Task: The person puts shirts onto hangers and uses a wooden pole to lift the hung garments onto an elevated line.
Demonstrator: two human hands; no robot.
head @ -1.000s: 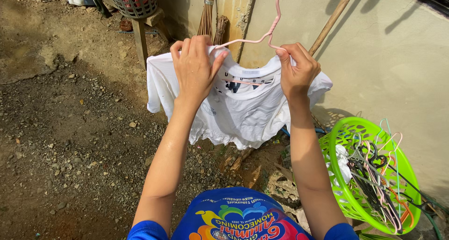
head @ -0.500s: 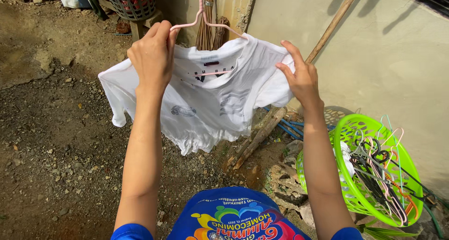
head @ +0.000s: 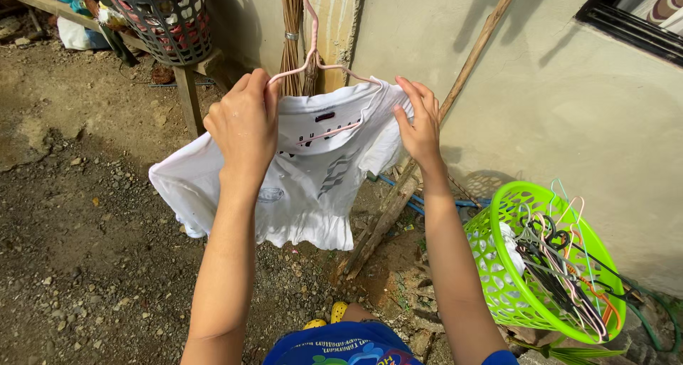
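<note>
A: Centre of the frame, a white T-shirt (head: 306,187) hangs on a pink wire hanger (head: 313,48), held up in front of the plaster wall (head: 569,102).

B: And the left hand (head: 245,123) is clenched on the shirt's shoulder, fingers curled over the fabric right where the hanger's arm runs into it.

A: The right hand (head: 420,127)?

B: Fingers pinching the other shoulder of the shirt at the upper middle, thumb underneath. It is grasping cloth; whether it also has the wire, I cannot tell.

A: Lower right, a bright green plastic basket (head: 498,265) tipped on its side, with a tangle of spare hangers (head: 562,265) spilling from it.

B: Upper left, a dark mesh basket (head: 167,16) sits on a wooden stand. Behind the shirt, a bundled stick broom (head: 290,30) leans on the wall, and a long wooden pole (head: 469,59) slants across to the gravel ground (head: 78,223).
</note>
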